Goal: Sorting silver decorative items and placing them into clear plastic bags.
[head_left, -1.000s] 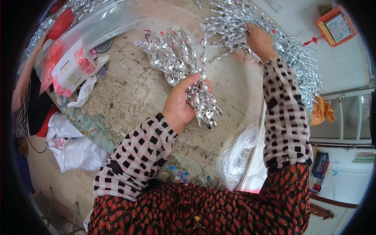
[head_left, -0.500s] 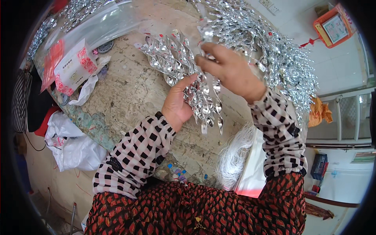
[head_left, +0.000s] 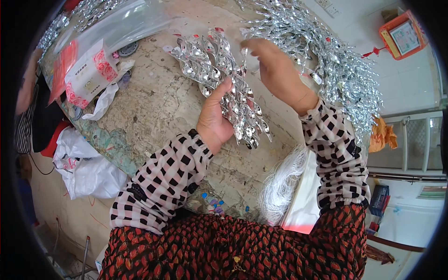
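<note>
My left hand (head_left: 217,114) is closed around a bundle of twisted silver foil strips (head_left: 210,65), its thumb lying across the front. The strips fan out above the hand toward the far left, and their curled lower ends hang past the fingers. Just right of the bundle's upper end is my right hand (head_left: 282,74), its fingers stretched toward the strips and slightly blurred. Nothing shows between those fingers, though their undersides are hidden. Behind the right hand lies a large heap of similar silver strips (head_left: 336,74) along the table's far right edge.
On the worn table (head_left: 144,102), a tissue box (head_left: 91,74) and clear plastic sheeting (head_left: 130,23) lie left. White string (head_left: 280,186) lies near the front right. A white bag (head_left: 84,168) hangs by the left edge. Part of another person's arm (head_left: 29,86) shows far left.
The strip my right hand held is now among the bundle, and that hand has drawn slightly right, away from it. The bundle has tilted a little. Another person's arm has appeared far left.
</note>
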